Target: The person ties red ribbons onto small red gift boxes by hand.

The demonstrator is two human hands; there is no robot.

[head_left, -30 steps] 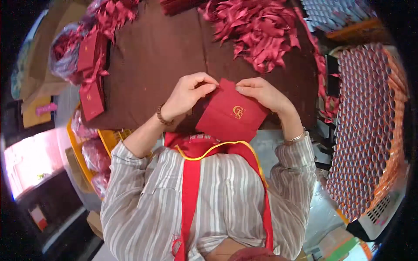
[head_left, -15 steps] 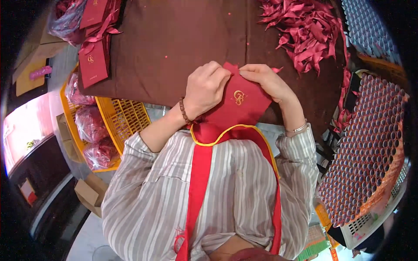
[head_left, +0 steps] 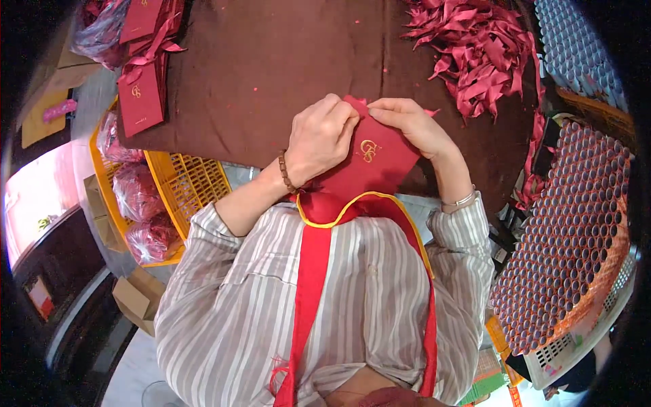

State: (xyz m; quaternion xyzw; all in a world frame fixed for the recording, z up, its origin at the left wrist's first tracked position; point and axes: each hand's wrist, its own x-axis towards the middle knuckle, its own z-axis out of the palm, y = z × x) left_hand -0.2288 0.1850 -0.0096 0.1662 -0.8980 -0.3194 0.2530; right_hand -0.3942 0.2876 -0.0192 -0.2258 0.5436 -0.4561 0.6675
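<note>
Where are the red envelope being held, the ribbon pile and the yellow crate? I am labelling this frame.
red envelope [head_left: 380,159], head view, on its flat front near the gold emblem.
ribbon pile [head_left: 478,51], head view, in the heap's middle.
yellow crate [head_left: 190,183], head view, on its slatted wall.

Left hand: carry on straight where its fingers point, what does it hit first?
The left hand points right across the top edge of the red envelope. First in line looks like the right hand, its fingertips already close; depth is unclear.

Bright, even light; sharp centre, fisheye-bent dark rim.
</note>
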